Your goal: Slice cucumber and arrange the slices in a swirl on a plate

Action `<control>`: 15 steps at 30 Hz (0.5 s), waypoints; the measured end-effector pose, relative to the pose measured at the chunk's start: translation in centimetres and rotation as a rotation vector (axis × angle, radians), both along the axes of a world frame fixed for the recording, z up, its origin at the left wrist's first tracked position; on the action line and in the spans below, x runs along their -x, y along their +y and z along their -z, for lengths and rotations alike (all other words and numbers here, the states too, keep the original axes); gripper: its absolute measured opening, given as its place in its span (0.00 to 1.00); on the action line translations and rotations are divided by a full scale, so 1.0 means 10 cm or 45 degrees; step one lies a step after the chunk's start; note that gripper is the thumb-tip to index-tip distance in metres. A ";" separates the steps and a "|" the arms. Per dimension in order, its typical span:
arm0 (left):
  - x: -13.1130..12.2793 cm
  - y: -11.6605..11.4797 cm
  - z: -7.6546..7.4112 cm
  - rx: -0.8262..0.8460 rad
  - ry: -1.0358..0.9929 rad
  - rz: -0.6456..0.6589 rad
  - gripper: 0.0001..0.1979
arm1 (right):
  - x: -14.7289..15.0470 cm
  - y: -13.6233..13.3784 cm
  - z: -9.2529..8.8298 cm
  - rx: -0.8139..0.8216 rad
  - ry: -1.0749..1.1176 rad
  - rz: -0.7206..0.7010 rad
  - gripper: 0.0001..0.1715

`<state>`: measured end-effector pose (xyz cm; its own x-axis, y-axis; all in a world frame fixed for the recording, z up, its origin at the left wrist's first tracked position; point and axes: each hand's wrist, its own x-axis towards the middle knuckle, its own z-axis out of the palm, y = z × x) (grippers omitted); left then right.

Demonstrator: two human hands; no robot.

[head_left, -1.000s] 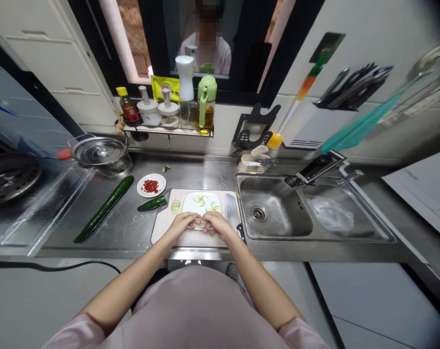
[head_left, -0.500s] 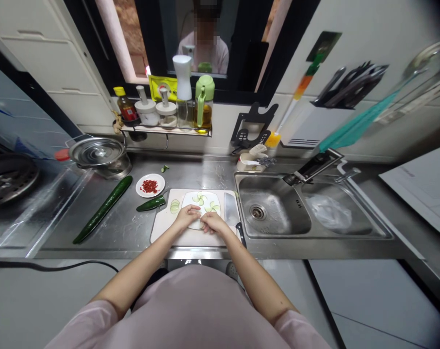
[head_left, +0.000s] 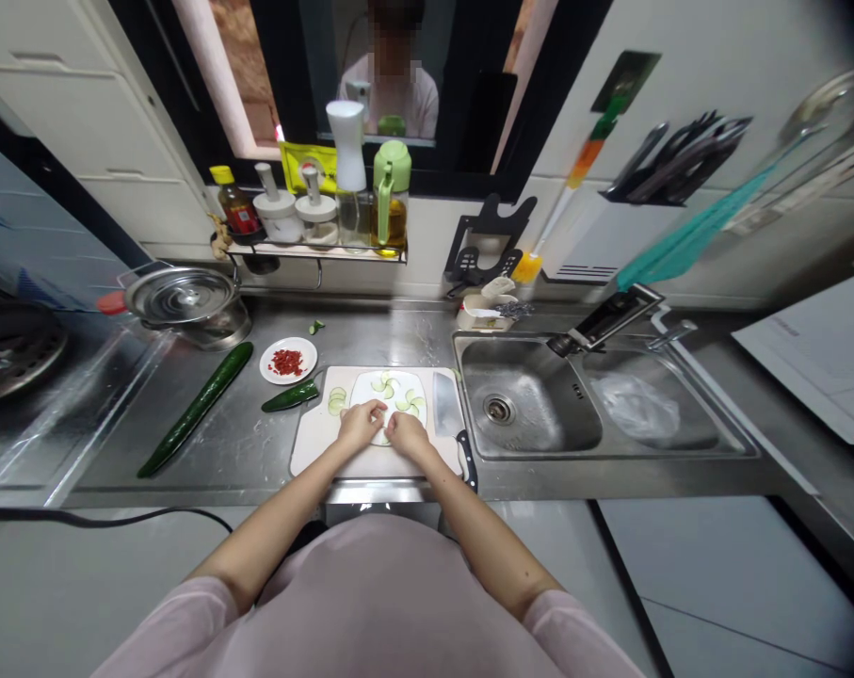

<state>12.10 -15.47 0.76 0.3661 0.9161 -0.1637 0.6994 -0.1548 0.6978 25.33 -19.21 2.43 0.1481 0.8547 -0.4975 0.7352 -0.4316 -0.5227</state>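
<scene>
My left hand point(head_left: 362, 426) and my right hand point(head_left: 407, 437) meet over the front part of a white square plate point(head_left: 405, 378), fingers bent and pinched close together. Whatever is between the fingertips is too small to make out. Thin cucumber slices point(head_left: 382, 384) lie fanned in curved groups on the plate, one at the back and one at the right. Under the plate is a pale cutting board point(head_left: 317, 454). A few round cucumber slices point(head_left: 337, 401) overlap on its left side. A broad kitchen knife point(head_left: 444, 403) rests along its right side, handle toward me.
Left of the board lie a cut cucumber piece point(head_left: 290, 396) and a long whole cucumber point(head_left: 197, 410). A small dish point(head_left: 265, 367) holds chopped red bits. Behind stand a steel pot point(head_left: 221, 325) and a condiment rack point(head_left: 314, 252). The double sink point(head_left: 532, 452) is on the right.
My hands have come slightly closer together over the plate, with the right fingers more curled in. The view has shifted slightly; the other things lie as before.
</scene>
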 end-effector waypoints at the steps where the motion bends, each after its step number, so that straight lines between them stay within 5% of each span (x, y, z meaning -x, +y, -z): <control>1: 0.01 0.00 0.00 -0.023 0.031 0.025 0.14 | 0.01 -0.01 -0.01 -0.012 -0.062 -0.035 0.04; 15: 0.13 -0.06 0.02 -0.225 0.200 0.104 0.11 | 0.08 -0.35 -0.04 -0.209 -0.389 -0.333 0.16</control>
